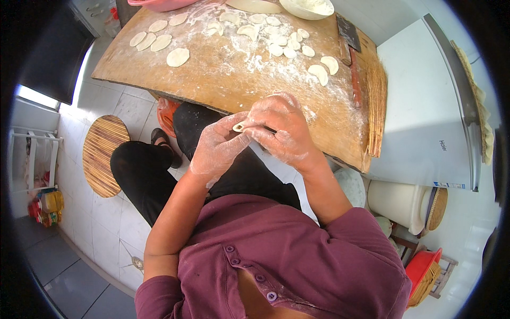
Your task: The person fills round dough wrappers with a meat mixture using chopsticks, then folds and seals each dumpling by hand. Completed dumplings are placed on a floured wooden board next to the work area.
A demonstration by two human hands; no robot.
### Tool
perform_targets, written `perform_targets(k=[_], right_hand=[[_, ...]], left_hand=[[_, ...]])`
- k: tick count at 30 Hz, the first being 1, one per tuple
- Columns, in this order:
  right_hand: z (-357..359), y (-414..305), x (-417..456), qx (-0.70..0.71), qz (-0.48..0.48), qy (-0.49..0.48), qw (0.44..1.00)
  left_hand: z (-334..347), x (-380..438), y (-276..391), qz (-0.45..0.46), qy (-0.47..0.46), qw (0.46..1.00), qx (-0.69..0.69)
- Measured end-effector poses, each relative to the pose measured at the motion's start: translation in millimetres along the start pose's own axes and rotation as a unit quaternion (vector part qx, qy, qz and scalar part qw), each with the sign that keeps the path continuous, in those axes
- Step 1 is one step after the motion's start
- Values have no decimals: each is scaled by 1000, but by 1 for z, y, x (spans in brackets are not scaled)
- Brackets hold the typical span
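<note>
My left hand and my right hand, both dusted with flour, meet just off the near edge of a floured wooden board. Between their fingertips they pinch a small folded piece of dough, mostly hidden by the fingers. Flat round dough wrappers lie at the board's left. Smaller dough discs are grouped right of the middle. Folded dumplings rest at the right, and more folded ones lie near the top middle.
A cleaver, a rolling pin, a red stick-like handle and a straw whisk broom lie along the board's right side. A bowl of flour and a pink basin stand at the far edge. A refrigerator is at the right.
</note>
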State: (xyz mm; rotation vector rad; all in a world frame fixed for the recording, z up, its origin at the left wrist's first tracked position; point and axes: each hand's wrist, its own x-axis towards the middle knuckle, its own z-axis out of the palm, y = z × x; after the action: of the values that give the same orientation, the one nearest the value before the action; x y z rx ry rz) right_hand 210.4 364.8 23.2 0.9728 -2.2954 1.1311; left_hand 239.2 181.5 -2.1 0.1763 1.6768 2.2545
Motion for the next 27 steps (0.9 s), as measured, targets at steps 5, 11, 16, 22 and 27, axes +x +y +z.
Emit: perform_targets(k=[5,11,16,22,27], right_hand=[[-6,-2,3,1,12,-59,998],[-3,0,-2,20,14,-19,1000],[-3,1,1,50,32,-56,997],[-3,4,0,82,49,-56,994],[-5,2,5,112,55,-99,987]], left_hand=[[-3,-1,0,54,-8,991,125],[-1,0,2,5,-23,999,26],[-4,-2,6,-25,-43,997,55],[-5,-2,11,-45,-69,997,0],[-11,-2,6,-47,-100,993,30]])
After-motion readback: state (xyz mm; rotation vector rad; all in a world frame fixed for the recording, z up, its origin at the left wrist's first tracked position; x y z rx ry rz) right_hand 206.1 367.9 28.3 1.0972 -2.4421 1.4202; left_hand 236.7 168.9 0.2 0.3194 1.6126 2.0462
